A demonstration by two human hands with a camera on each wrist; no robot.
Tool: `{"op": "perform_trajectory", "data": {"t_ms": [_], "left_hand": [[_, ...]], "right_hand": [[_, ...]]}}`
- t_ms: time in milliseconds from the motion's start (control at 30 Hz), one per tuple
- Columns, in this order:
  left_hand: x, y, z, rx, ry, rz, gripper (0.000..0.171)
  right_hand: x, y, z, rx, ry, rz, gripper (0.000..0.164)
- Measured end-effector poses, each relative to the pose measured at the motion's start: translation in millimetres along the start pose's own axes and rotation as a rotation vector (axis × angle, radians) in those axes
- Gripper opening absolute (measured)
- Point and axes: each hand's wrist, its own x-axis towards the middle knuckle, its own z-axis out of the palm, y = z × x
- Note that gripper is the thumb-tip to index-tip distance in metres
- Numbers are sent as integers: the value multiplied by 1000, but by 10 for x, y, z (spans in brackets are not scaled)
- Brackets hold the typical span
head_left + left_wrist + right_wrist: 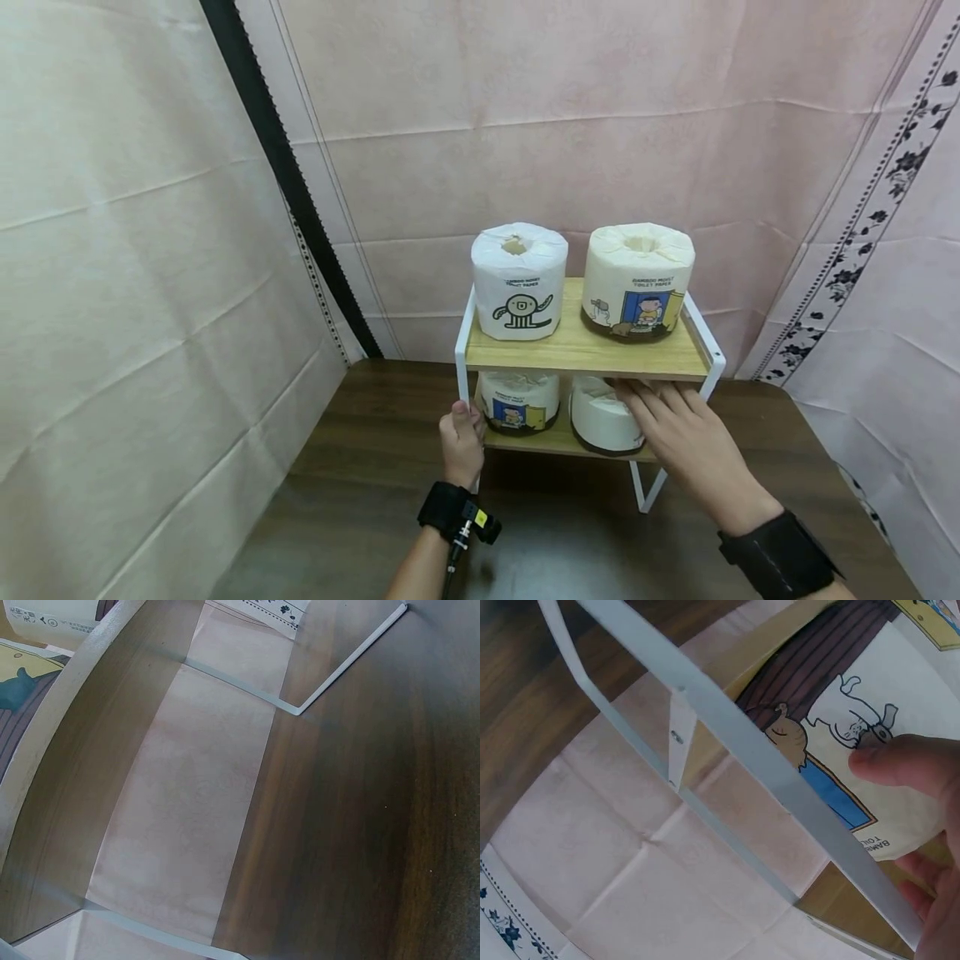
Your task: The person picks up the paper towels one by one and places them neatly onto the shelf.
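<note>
A two-tier rack (588,358) with pale wooden boards and white metal side frames stands on the table. My left hand (461,442) grips its left white frame (463,354) near the lower board. On the lower board's right side sits a wrapped toilet paper roll (606,423), held by my right hand (693,446), whose fingers reach under the upper board. In the right wrist view the thumb (900,761) lies against the roll's printed side; the other fingertips are partly hidden. Another toilet paper roll (517,400) stands lower left. The left wrist view does not show my left hand.
Two wrapped toilet paper rolls stand on the upper board, a white roll (521,287) at left and a cream roll (637,279) at right. The dark wooden table (360,475) spreads around the rack. Pale cloth (600,125) hangs behind and at both sides.
</note>
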Motion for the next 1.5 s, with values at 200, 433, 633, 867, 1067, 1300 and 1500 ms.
{"op": "perform_trajectory", "data": {"t_ms": [200,433,633,867,1067,1300,1500], "left_hand": [[-3,3,4,-11,6,9,66],[-2,9,7,9,5,-4,68],[-1,-2,11,7,1,0,68],[1,-9,14,-14,6,30,60],[3,-4,13,-18,7,26,64],[0,22,13,-11,10,15,61],[-2,21,16,-2,6,3,60]], "right_hand": [[35,21,-26,-27,-8,-6,89],[57,10,-39,4,0,6,84],[67,-19,-61,20,-16,31,85],[107,-52,-60,28,23,38,64],[139,-76,-67,24,30,41,57],[174,-103,-69,33,-14,29,72],[169,-47,-87,71,-25,29,86]]}}
